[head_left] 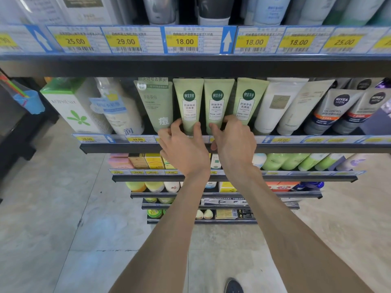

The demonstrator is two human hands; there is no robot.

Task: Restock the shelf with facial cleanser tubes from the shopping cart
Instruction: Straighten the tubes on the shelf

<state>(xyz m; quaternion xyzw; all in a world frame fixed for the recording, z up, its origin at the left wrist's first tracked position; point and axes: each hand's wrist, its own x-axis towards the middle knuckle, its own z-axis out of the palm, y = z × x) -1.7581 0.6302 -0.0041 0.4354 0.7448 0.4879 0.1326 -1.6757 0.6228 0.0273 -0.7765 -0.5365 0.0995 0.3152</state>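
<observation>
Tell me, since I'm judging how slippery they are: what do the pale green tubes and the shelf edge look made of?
Pale green squeeze tubes: seemingly soft matte plastic, without glare, crimped flat tops. Dark shelf edge: probably painted metal, faint sheen.

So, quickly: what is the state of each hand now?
Left hand: pinches the first light green tube.
Right hand: fingers curl on the second light green tube.

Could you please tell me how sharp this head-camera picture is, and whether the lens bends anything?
In the head view the wide-angle lens bows the price-tag rail and splays the shelves outward; the three light green tubes and both hands, left hand and right hand, are fairly sharp; the top-row products and far corners are soft; lighting is even, without harsh glare.
</observation>
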